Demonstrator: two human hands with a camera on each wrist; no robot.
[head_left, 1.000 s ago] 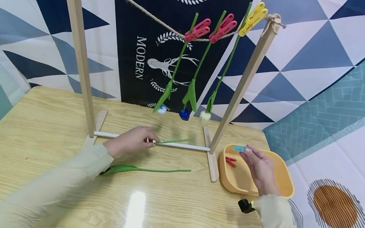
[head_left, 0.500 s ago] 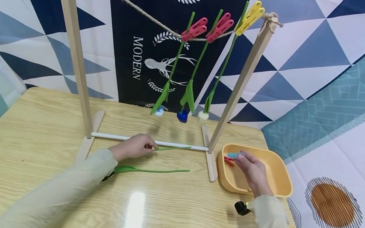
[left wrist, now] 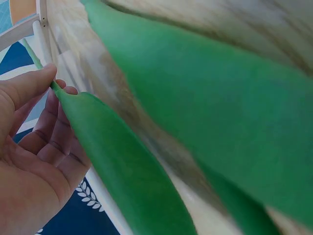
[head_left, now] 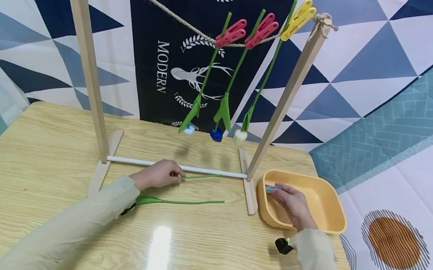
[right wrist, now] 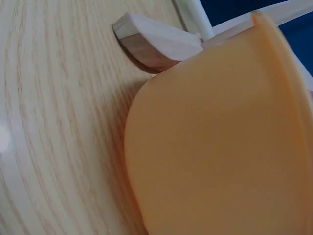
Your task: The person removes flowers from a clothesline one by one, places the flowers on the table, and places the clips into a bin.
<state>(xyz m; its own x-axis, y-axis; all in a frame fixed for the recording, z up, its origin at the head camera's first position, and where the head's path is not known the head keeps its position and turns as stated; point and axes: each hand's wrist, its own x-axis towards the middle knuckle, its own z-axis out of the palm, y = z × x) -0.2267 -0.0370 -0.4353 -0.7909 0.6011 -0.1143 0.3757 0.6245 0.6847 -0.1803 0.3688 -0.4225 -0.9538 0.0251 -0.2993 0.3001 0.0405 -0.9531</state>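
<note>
My left hand (head_left: 160,174) pinches the green stem (head_left: 203,176) of a flower between thumb and fingers, just in front of the white rod. In the left wrist view the thumb and fingertips of that hand (left wrist: 39,142) meet at the stem above a broad leaf (left wrist: 122,161). My right hand (head_left: 293,204) is inside the yellow basket (head_left: 342,213), with a light blue clothespin (head_left: 272,188) at its fingertips by the left wall. The red clothespin is hidden. The right wrist view shows the basket's outer wall (right wrist: 220,137), not the hand.
Three flowers hang upside down from the rope (head_left: 167,10) by two red clothespins (head_left: 231,33) and a yellow one (head_left: 298,20). Wooden posts (head_left: 292,94) stand on feet (head_left: 249,193). Another green stem (head_left: 192,203) lies on the table (head_left: 194,249), nearer the front.
My right hand has moved left and down into the basket with the light blue clothespin, now covering the red one. My left hand has steadied with the stem after a slight move.
</note>
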